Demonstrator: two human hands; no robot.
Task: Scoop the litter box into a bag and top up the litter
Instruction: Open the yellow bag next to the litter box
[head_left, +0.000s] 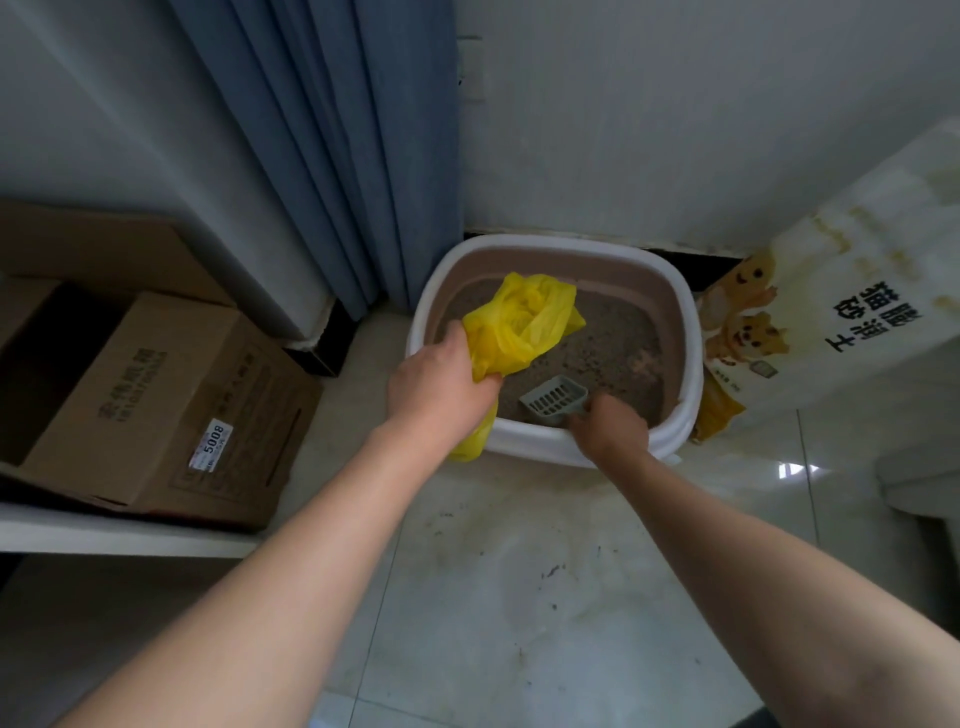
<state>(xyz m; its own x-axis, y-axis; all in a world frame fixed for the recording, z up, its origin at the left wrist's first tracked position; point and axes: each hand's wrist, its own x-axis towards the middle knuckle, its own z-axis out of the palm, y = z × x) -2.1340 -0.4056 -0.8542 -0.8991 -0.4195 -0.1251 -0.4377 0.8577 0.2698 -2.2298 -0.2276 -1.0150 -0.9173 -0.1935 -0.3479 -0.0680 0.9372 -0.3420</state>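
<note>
The left hand (441, 384) grips a crumpled yellow plastic bag (519, 322) in a closed fist above the grey litter of the white-rimmed brown plastic litter box (693, 364). The bag's mouth looks bunched, so clumps tipped at it could miss and fall back in. The right hand (610, 428) holds the grey slotted plastic scoop (553, 400) near the front rim, where a hurried lift could flick grains onto the tiled floor.
</note>
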